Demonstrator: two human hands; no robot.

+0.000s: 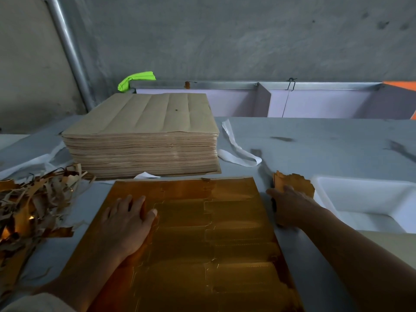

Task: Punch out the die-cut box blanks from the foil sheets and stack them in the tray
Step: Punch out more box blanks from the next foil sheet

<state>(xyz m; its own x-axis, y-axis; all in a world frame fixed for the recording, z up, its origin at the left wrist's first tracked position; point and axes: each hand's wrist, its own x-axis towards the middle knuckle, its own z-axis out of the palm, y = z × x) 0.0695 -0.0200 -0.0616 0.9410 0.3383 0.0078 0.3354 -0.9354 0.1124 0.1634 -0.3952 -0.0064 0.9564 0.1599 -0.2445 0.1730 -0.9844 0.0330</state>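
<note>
While the left hand (126,219) is lying flat with fingers spread on the foil sheet (202,233), likely pinning it at the worktop's (326,143) near edge so it is not sliding, the right hand (290,208) is resting palm-down on the punched blanks (292,180) just off the sheet's right edge; whether its fingers are curling round them I cannot tell. Just beside them the white tray (360,180) is sitting towards the right edge, within easy reach, scraps (29,203) are piling at the left edge, and a stack of brown sheets (144,140) is standing behind
</note>
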